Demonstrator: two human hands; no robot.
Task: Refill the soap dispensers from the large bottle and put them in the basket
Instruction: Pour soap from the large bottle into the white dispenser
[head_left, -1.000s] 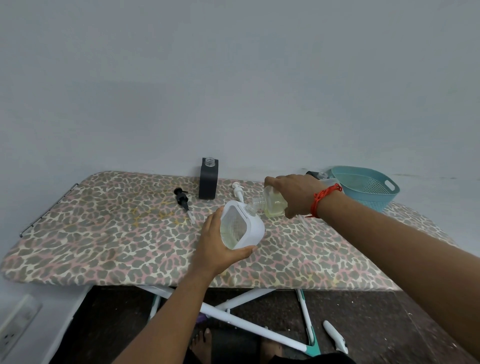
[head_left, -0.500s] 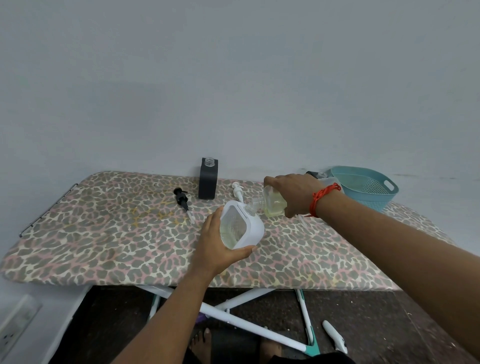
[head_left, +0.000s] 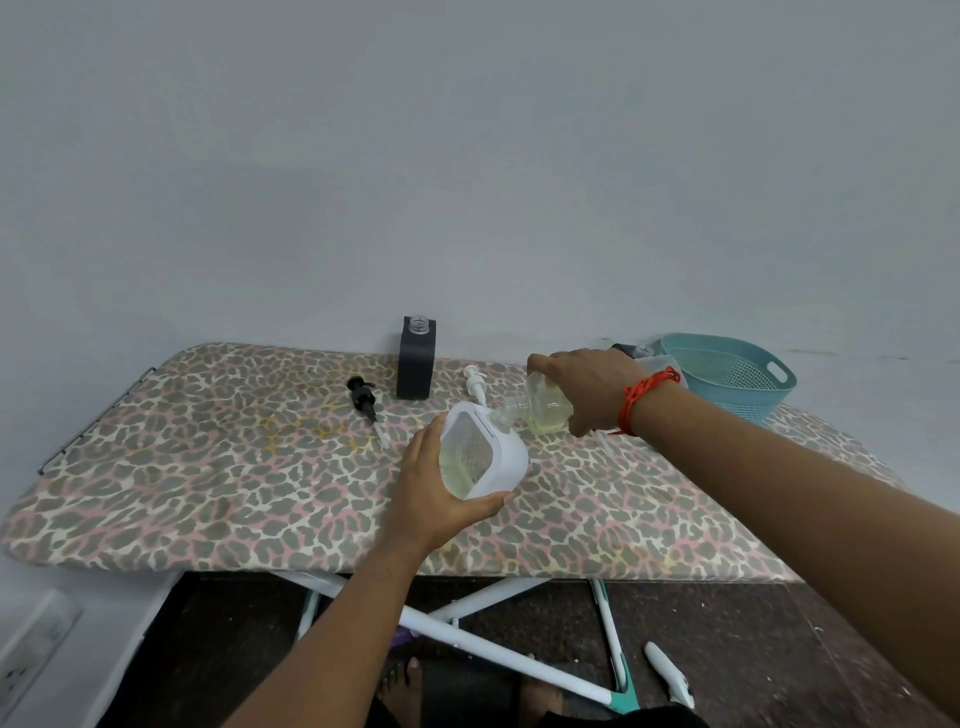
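L grip (head_left: 436, 499) wraps the white dispenser (head_left: 483, 452), tilted just above surface (head_left: 208, 467). R grip (head_left: 592, 389) clasps the clear bottle (head_left: 545, 410), tipped w/ its neck at the dispenser's opening. Black dispenser (head_left: 415, 358) upright behind; teal basket (head_left: 727, 374) far right.

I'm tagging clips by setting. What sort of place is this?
Probably a room in a home, perhaps a laundry corner: the work surface is a leopard-print ironing board on folding legs against a bare wall, with a wall socket nearby.
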